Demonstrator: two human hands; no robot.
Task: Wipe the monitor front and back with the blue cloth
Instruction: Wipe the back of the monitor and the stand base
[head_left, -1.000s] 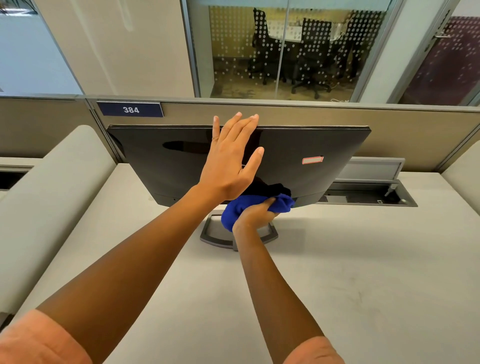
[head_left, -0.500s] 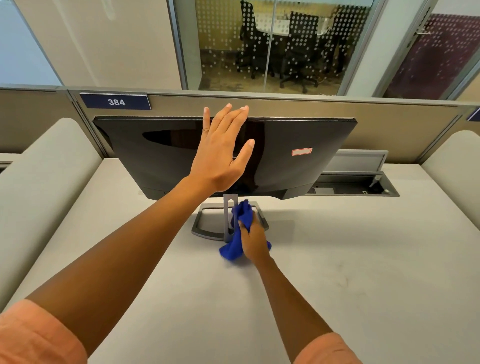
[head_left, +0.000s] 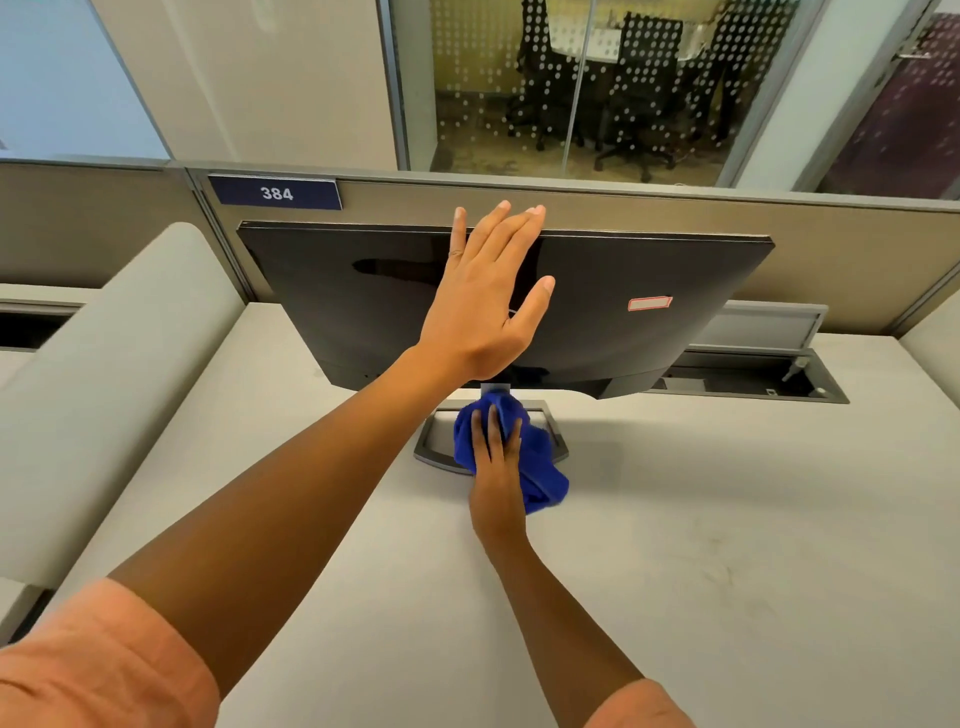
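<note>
On the desk (head_left: 675, 545), against the partition, the monitor (head_left: 597, 291) stands with its dark panel tilted toward the camera. Left hand (head_left: 480, 306) lies flat on the panel, fingers straight and spread, reaching its top edge. Right hand (head_left: 496, 467) presses the blue cloth (head_left: 537, 467) onto the stand (head_left: 431, 447), fingers extended, arm reaching forward. Judgement: cloth soft, light, bunches easily; monitor rigid but tippy and its screen fragile, best braced at the top edge.

Office. Desk (head_left: 675, 571) in cubicle, partition (head_left: 675, 218) with number plate (head_left: 275, 193) reading 384, monitor (head_left: 363, 291), cable hatch (head_left: 753, 382) in desktop, glass-walled meeting room (head_left: 597, 88) with swivel chairs (head_left: 644, 78) behind.
</note>
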